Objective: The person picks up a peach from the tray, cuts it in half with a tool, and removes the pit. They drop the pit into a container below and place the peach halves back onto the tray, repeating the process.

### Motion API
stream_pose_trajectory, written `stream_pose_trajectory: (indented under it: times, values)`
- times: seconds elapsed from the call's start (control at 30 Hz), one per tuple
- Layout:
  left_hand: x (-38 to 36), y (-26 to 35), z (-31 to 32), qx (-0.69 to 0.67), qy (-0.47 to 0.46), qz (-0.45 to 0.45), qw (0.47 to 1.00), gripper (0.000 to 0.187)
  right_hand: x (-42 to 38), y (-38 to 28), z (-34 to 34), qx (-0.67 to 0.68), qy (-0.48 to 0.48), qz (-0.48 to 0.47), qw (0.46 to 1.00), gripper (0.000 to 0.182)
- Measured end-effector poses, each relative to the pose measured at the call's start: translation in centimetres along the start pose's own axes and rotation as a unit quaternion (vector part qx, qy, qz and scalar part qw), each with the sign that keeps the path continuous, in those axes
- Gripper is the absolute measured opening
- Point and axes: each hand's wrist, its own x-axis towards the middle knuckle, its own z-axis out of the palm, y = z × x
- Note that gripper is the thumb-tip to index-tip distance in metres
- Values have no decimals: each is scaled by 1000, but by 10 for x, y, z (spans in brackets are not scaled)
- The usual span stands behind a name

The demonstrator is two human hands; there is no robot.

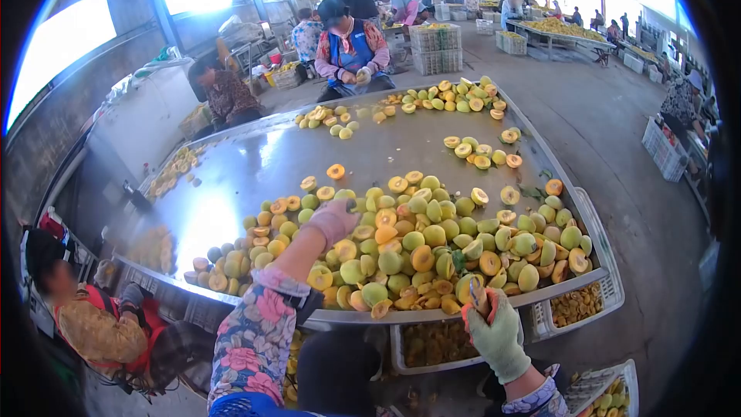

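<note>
My left hand (335,222), in a pink glove, reaches over the near part of a heap of yellow-green apricots or peaches (392,262). Its fingers are loosely bent, and no fruit shows in them; their undersides are hidden. At the table's front edge, my right hand (498,337), in a pale green glove, is closed around a short knife-like tool (479,297) with a brownish handle. The tool points up in front of a fruit at the heap's edge. Many fruits are halved, showing orange flesh, and others look whole.
The metal table (309,158) has a raised rim and smaller fruit groups (463,96) at its far side. Crates of cut pieces (575,307) stand beneath the near edge. A person (351,50) sits across, another person (100,316) at left. Stacked crates (436,50) stand behind.
</note>
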Motion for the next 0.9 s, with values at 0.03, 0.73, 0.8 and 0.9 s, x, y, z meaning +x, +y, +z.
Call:
stream_pose_trajectory:
  times: [0.03, 0.73, 0.8, 0.9]
  values:
    - [16, -1, -2, 41, -12, -12, 999, 50, 4, 2, -2, -88, -1, -39, 995, 22]
    - [94, 20, 65, 108, -159, -88, 977, 64, 19, 24, -23, -105, -8, -53, 993, 28]
    - [89, 12, 66, 79, -159, -73, 981, 64, 18, 22, -21, -87, -14, -32, 996, 28]
    - [70, 14, 63, 16, -88, -48, 995, 55, 19, 16, -20, -61, -30, -21, 997, 28]
